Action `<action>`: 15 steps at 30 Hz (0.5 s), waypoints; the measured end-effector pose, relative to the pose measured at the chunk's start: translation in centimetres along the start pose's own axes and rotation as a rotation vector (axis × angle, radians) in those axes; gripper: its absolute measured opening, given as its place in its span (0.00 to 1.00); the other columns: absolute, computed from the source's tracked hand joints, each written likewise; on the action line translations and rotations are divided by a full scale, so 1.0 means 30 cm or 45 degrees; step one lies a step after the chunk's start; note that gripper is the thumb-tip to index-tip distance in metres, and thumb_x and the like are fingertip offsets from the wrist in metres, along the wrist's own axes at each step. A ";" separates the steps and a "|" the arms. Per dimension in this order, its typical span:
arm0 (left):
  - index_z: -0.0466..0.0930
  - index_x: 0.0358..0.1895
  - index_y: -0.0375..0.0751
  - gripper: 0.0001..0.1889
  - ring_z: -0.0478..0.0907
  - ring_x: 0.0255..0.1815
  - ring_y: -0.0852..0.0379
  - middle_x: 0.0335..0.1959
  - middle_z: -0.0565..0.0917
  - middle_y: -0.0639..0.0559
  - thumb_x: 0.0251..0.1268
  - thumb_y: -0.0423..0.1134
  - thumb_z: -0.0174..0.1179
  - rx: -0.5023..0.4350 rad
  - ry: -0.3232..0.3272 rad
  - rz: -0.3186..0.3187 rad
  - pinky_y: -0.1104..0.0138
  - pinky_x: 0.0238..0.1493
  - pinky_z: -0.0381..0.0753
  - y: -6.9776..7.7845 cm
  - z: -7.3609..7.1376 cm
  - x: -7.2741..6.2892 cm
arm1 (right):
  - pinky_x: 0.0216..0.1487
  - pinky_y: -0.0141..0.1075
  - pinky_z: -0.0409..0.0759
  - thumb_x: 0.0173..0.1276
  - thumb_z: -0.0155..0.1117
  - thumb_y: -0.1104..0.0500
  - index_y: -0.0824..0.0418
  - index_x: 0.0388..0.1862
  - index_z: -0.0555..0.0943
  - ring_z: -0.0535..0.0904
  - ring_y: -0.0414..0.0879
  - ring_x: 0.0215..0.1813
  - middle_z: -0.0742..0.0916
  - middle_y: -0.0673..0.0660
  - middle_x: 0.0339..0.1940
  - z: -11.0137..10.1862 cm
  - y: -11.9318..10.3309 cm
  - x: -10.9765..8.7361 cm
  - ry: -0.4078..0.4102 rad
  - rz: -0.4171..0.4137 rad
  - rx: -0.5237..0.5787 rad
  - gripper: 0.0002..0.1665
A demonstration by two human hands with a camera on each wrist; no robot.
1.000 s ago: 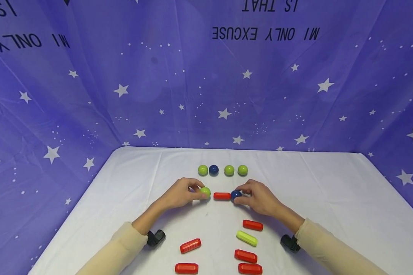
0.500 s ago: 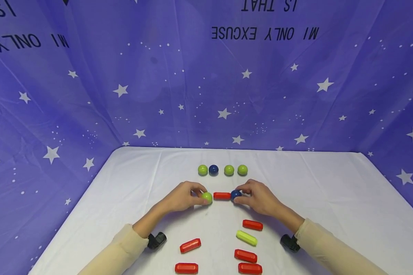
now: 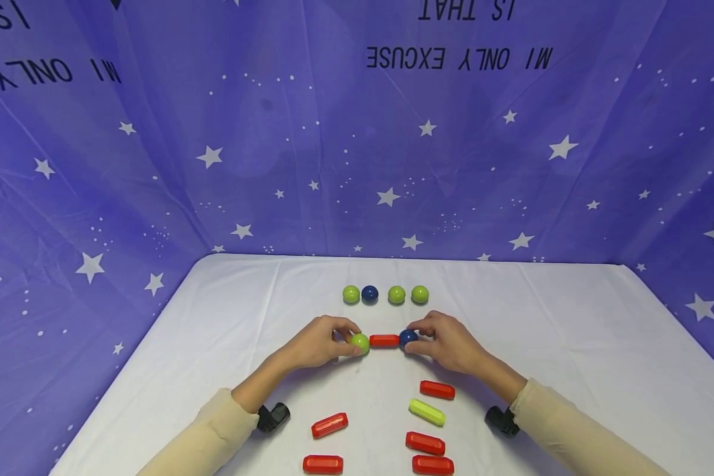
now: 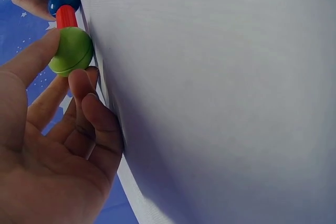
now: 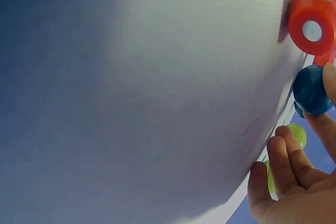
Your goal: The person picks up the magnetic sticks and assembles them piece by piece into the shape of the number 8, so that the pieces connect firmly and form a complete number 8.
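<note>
Between thumb and fingers my left hand [image 3: 318, 342] pinches a light green ball [image 4: 73, 51]. A red rod [image 3: 384, 341] with faceted sides lies between the two hands, its left end at the green ball. At the rod's right end is a dark blue ball [image 3: 408, 338], which my right hand [image 3: 449, 342] pinches between thumb and fingers. In the left wrist view the green ball, rod and blue ball [image 4: 64, 1] form one straight line. The right wrist view shows the blue ball [image 5: 312, 90] held by the fingertips, the other fingers spread below.
Behind the hands stands a row of balls: green [image 3: 351, 294], blue [image 3: 369, 294], and two more green ones [image 3: 396, 295]. Nearer lie several red rods [image 3: 425, 443] and a yellow-green rod [image 3: 427, 412]. A white cloth covers the table [image 3: 547, 317]; a purple star-printed curtain [image 3: 357, 132] surrounds it.
My left hand has moved the green ball right and slightly nearer me, up to the red rod's left end. My right hand has stayed in place on the blue ball.
</note>
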State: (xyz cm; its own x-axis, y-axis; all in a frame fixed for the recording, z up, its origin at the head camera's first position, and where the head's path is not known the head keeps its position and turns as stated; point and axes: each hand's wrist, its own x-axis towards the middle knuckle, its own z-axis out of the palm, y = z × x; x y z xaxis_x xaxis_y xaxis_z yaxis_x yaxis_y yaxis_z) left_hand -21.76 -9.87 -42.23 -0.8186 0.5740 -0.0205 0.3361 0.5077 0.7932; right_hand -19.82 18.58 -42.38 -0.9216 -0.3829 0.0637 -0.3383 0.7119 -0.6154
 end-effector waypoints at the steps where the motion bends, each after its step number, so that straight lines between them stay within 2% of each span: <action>1: 0.83 0.49 0.38 0.16 0.78 0.29 0.58 0.35 0.83 0.53 0.59 0.39 0.71 -0.009 -0.002 -0.003 0.66 0.27 0.79 0.000 0.001 0.000 | 0.37 0.37 0.72 0.59 0.76 0.53 0.57 0.49 0.87 0.71 0.44 0.35 0.78 0.47 0.33 0.000 0.001 0.000 -0.001 0.001 -0.001 0.19; 15: 0.81 0.52 0.39 0.16 0.78 0.27 0.58 0.38 0.82 0.51 0.62 0.38 0.68 -0.037 0.030 -0.028 0.66 0.28 0.79 -0.002 0.008 0.000 | 0.36 0.37 0.71 0.59 0.76 0.53 0.58 0.50 0.86 0.71 0.45 0.35 0.78 0.48 0.33 -0.004 0.003 -0.003 -0.005 -0.011 0.003 0.20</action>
State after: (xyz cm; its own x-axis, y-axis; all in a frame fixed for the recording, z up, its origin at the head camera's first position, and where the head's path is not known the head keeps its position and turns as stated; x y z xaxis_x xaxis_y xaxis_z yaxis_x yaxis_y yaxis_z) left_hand -21.67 -9.74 -42.43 -0.8363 0.5477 -0.0243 0.3045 0.5010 0.8101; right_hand -19.79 18.75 -42.34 -0.9178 -0.3915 0.0659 -0.3459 0.7072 -0.6166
